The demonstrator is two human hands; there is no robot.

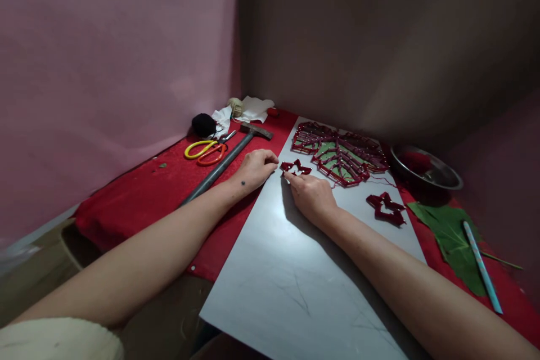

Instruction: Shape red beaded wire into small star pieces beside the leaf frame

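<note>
On the long pale board (pixel 270 259), a small dark red string star (pixel 296 166) is wound around nails. My right hand (pixel 312 196) reaches its near edge with fingertips together; whatever they pinch is too small to make out. Left of the star, my left hand (pixel 258 169) rests at the board's edge, fingers bent together near the thumb, and anything between them cannot be made out. Behind lies a large leaf shape of dark red string (pixel 337 152) over green. A second red star (pixel 386 209) sits to the right.
Left on the red cloth (pixel 139 197) lie a hammer (pixel 219 166), yellow and orange scissors (pixel 206 152), black yarn (pixel 203 124) and white paper (pixel 254 108). To the right are a metal bowl (pixel 453 179), a green leaf (pixel 453 236) and a light blue pen (pixel 482 267). Walls stand behind.
</note>
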